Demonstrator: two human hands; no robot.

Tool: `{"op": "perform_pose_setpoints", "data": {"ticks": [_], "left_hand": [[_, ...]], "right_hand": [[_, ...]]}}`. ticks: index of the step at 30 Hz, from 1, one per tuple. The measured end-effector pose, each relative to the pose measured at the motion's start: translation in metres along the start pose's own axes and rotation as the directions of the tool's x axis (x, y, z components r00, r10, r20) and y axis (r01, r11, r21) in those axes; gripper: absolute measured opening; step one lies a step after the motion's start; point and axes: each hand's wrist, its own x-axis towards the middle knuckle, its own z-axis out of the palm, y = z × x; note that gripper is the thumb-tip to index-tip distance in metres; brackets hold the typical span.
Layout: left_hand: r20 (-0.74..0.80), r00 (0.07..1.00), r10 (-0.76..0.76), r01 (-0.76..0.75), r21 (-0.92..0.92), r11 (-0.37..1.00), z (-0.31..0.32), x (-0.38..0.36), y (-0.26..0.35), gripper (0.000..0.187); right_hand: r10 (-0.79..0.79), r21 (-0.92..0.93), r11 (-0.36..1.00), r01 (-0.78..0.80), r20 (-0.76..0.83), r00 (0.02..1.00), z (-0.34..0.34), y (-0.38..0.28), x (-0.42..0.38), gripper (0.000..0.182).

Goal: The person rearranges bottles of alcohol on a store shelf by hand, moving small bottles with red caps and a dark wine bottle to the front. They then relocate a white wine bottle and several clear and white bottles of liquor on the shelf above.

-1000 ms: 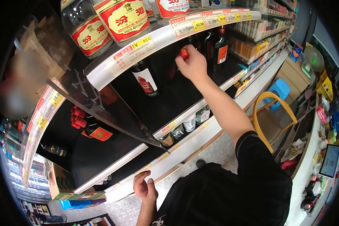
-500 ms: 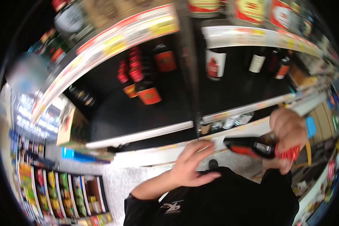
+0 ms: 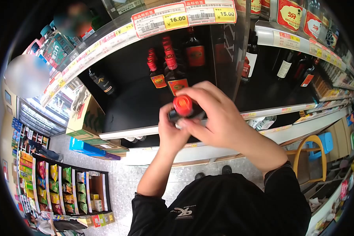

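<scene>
Both hands are closed around a dark bottle with a red cap [image 3: 182, 104], held in front of the shelf with its top facing me. My left hand [image 3: 170, 131] wraps the bottle's left side, low down. From the right, my right hand [image 3: 216, 118] has its fingers and thumb round it. Most of the bottle's body is hidden by my fingers. Just behind, on the black shelf [image 3: 133, 112], stand several red-capped bottles [image 3: 178, 84] with orange labels in short rows. A dark bottle with a red-orange label [image 3: 195, 55] is beside them, farther back.
Price tags [image 3: 175, 19] line the shelf edge above. At the left of the shelf are a dark bottle [image 3: 102, 83] and a green-and-yellow carton [image 3: 83, 118]. Wine bottles [image 3: 284, 66] stand to the right. A wooden chair [image 3: 320, 157] and a snack rack [image 3: 63, 185] are lower down.
The bottle has come from the right side to the middle, in front of the red-capped bottles, and is now upright. My left hand, open and bare before, has closed on it too.
</scene>
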Motion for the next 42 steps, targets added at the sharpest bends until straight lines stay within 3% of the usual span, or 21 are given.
{"op": "perform_pose_setpoints", "data": {"ticks": [1,3,5,7,9,10,14,18,21,23,25,27,29,30,31,32,33,35,36,39,42], "left_hand": [[-0.02,0.998,-0.054,0.053,-0.051,0.997,0.0,0.008,-0.005,0.065],[0.0,1.0,-0.024,0.024,0.147,0.989,-0.007,0.021,-0.022,0.063],[0.039,0.992,-0.124,0.116,0.17,0.979,-0.008,0.03,-0.024,0.062],[0.047,0.996,-0.073,0.063,0.19,0.98,-0.009,0.037,-0.039,0.066],[0.022,0.982,0.189,-0.173,0.516,0.839,-0.007,0.038,-0.044,0.073],[0.004,0.99,0.14,-0.123,0.504,0.855,-0.005,0.037,-0.04,0.083],[-0.013,0.996,0.09,-0.074,0.468,0.881,-0.003,0.042,-0.04,0.09],[0.005,0.997,0.079,-0.072,0.487,0.87,-0.006,0.051,-0.05,0.091],[0.029,0.999,-0.03,0.013,0.481,0.876,-0.009,0.055,-0.047,0.089],[0.046,0.99,-0.134,0.105,0.4,0.911,-0.01,0.06,-0.044,0.086],[0.056,0.998,-0.002,-0.012,0.25,0.968,-0.014,0.067,-0.091,0.082],[0.062,0.994,-0.084,0.07,0.211,0.975,-0.014,0.066,-0.08,0.077],[0.073,0.997,0.016,-0.022,0.084,0.996,-0.014,0.067,-0.094,0.069],[0.109,0.989,-0.1,0.077,0.192,0.978,-0.015,0.063,-0.069,0.057],[0.072,0.997,-0.033,0.004,0.368,0.93,-0.02,0.063,-0.081,0.047],[0.086,0.996,-0.031,0.017,0.157,0.987,-0.02,0.062,-0.092,0.045],[0.095,0.995,-0.036,0.041,-0.06,0.997,-0.016,0.06,-0.089,0.042],[0.083,0.987,-0.135,0.138,-0.04,0.99,-0.012,0.062,-0.083,0.041],[0.117,0.986,-0.12,0.122,-0.007,0.993,-0.013,0.062,-0.075,0.037],[0.082,0.992,-0.101,0.101,-0.007,0.995,-0.009,0.062,-0.075,0.035],[0.068,0.992,-0.108,0.109,-0.016,0.994,-0.007,0.061,-0.076,0.028]], "right_hand": [[-0.008,-0.058,0.998,0.005,-0.045,0.999,0.012,0.009,0.003,0.043],[0.056,-0.101,0.993,-0.061,-0.052,0.997,0.028,0.02,0.011,0.043],[0.115,-0.142,0.982,-0.123,-0.064,0.991,0.039,0.032,0.016,0.042],[0.144,-0.199,0.968,-0.156,-0.075,0.987,0.047,0.043,0.019,0.041],[0.197,-0.199,0.958,-0.205,-0.059,0.979,0.051,0.048,0.019,0.038],[0.22,-0.204,0.952,-0.229,-0.07,0.973,0.054,0.052,0.018,0.039],[0.224,-0.236,0.94,-0.245,-0.113,0.968,0.059,0.063,0.021,0.041],[0.269,-0.278,0.915,-0.292,-0.116,0.956,0.062,0.067,0.029,0.044],[0.254,-0.296,0.911,-0.286,-0.142,0.957,0.067,0.075,0.034,0.045],[0.244,-0.325,0.9,-0.289,-0.172,0.954,0.072,0.08,0.036,0.047],[0.234,-0.363,0.885,-0.29,-0.191,0.953,0.077,0.082,0.035,0.048],[0.29,-0.334,0.881,-0.336,-0.181,0.94,0.078,0.079,0.033,0.053],[0.279,-0.279,0.902,-0.328,-0.204,0.939,0.077,0.074,0.023,0.061],[0.242,-0.259,0.919,-0.296,-0.22,0.945,0.076,0.069,0.014,0.065],[0.19,-0.224,0.944,-0.24,-0.224,0.956,0.073,0.06,0.002,0.066],[0.173,-0.124,0.972,-0.198,-0.187,0.967,0.066,0.048,-0.011,0.067],[0.109,-0.065,0.99,-0.122,-0.178,0.978,0.066,0.042,-0.031,0.067],[0.003,0.067,0.998,0.002,-0.077,0.997,0.057,0.025,-0.076,0.059],[-0.034,0.143,0.989,0.025,0.062,0.998,0.042,0.017,-0.094,0.054],[-0.119,0.258,0.96,0.113,0.008,0.993,0.016,0.025,-0.143,0.028],[0.074,0.178,0.982,-0.061,-0.067,0.995,-0.033,0.045,-0.176,0.02]]}}
